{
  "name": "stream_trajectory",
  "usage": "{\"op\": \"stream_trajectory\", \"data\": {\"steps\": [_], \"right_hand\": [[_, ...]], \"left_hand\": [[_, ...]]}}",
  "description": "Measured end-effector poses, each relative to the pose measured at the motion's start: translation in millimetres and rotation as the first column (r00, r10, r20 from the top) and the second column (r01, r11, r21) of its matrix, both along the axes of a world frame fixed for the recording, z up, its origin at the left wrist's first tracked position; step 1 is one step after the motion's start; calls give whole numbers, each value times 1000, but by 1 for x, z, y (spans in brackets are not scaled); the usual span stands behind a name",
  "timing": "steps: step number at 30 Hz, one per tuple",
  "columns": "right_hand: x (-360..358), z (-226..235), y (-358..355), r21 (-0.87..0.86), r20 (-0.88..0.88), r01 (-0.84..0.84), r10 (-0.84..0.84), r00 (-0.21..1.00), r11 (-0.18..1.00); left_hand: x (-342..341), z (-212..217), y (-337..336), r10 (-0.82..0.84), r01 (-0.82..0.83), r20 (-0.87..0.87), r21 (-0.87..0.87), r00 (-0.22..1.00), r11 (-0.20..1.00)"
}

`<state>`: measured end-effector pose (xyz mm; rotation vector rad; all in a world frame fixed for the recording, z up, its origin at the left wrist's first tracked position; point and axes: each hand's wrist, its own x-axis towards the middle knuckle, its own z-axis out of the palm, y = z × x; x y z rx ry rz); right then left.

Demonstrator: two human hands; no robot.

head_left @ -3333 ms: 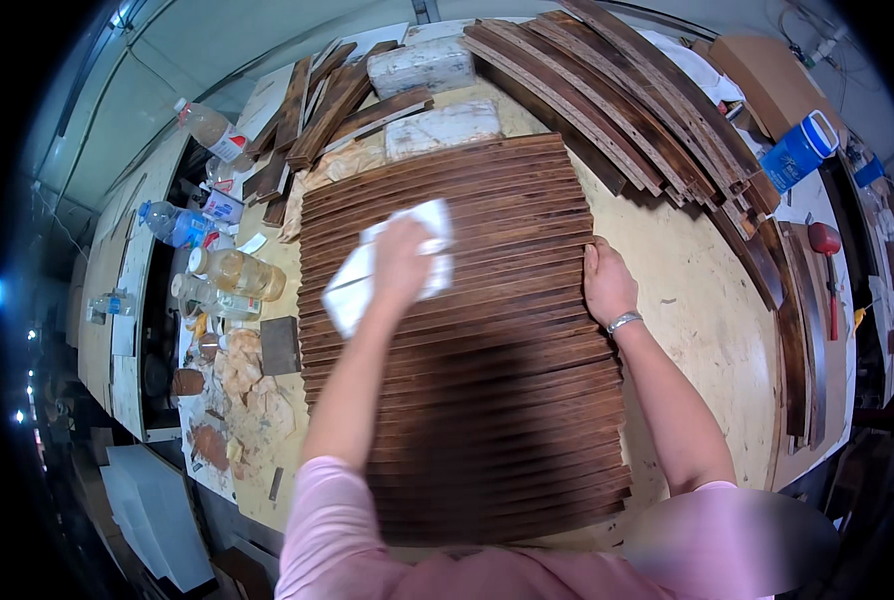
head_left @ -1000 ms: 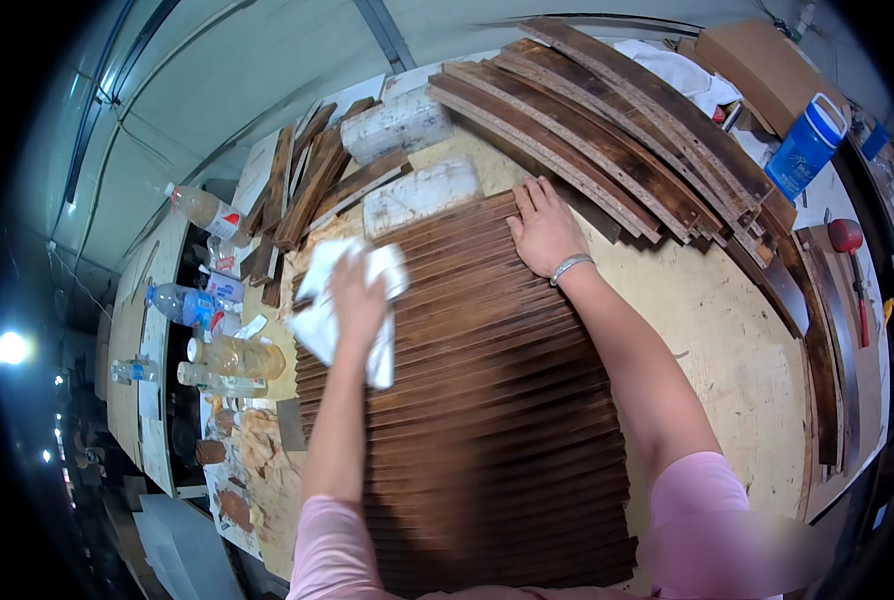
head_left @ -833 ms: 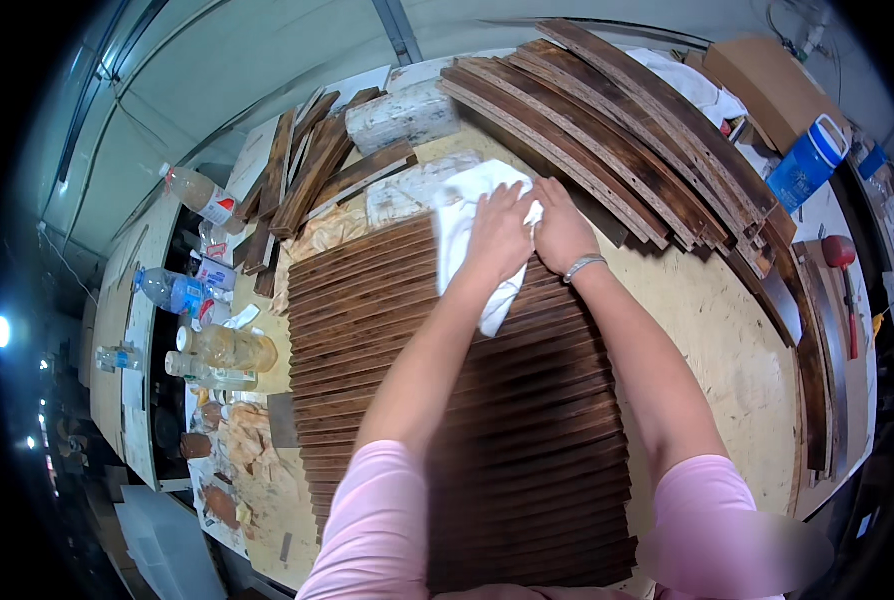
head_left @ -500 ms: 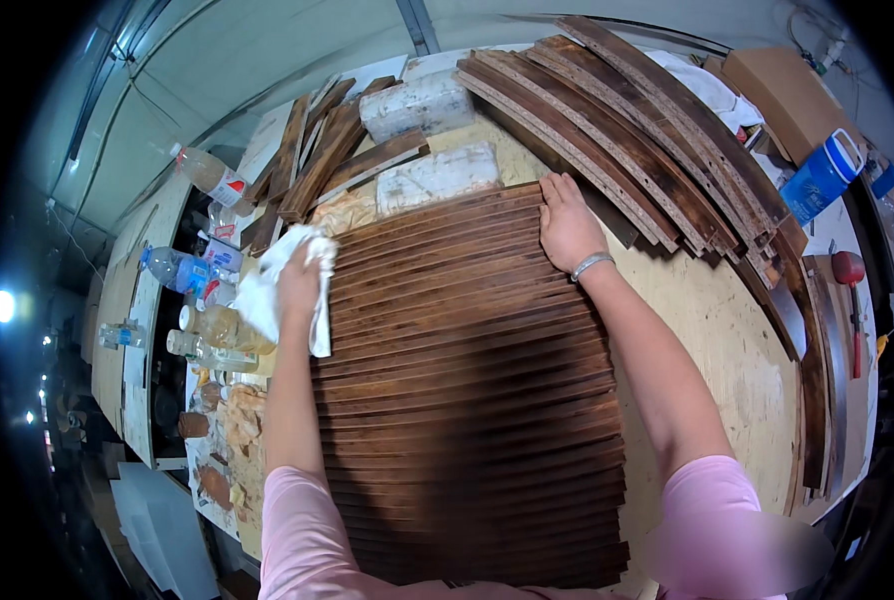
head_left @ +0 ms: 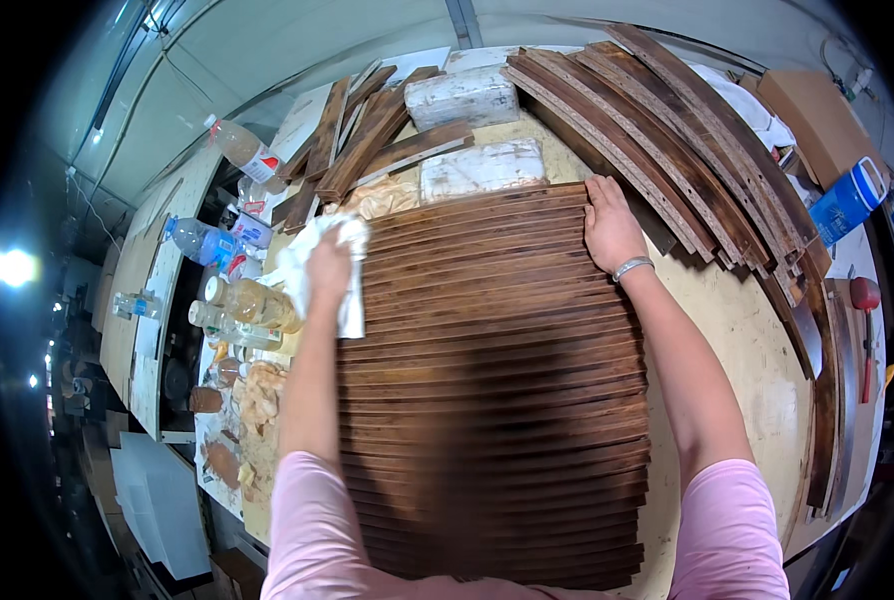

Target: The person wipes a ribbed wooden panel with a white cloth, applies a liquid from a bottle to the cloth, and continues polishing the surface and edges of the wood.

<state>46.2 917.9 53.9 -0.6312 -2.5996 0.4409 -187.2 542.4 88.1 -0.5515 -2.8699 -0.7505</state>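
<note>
A row of long, dark brown wooden slats (head_left: 497, 290) lies side by side in front of me, forming a wide panel. My left hand (head_left: 330, 266) is closed on a bunched white cloth (head_left: 352, 310) over the panel's far left edge. Part of that cloth hangs past the slat ends, and the fingertips are hidden in its folds. At the far right corner, my right hand (head_left: 613, 232) lies with fingers stretched along the slat ends, holding nothing. A metal bracelet circles its wrist.
Two white wrapped blocks (head_left: 482, 170) sit beyond the panel. Curved brown boards (head_left: 657, 150) are stacked far right, near a blue jug (head_left: 847, 203). Loose wood strips (head_left: 372, 140) lie far left. Several plastic bottles (head_left: 257, 303) and crumpled stained cloths (head_left: 260, 400) line the left side.
The whole view has shifted, so the scene appears further right. My left hand and the cloth have moved slightly toward the panel's far edge. The right hand stays at its corner.
</note>
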Motion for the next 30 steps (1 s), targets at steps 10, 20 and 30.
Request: {"op": "stream_trajectory", "data": {"steps": [10, 20, 30], "right_hand": [[-1, -3, 4, 22, -30, 1, 0, 1000, 1000], [-4, 1, -3, 0, -14, -5, 5, 1000, 1000], [0, -5, 5, 48, 15, 2, -3, 1000, 999]], "left_hand": [[60, -7, 106, -480, 488, -92, 168, 873, 856], [11, 1, 46, -347, 356, -277, -19, 896, 934], [-17, 17, 4, -452, 373, -371, -267, 812, 889]]}}
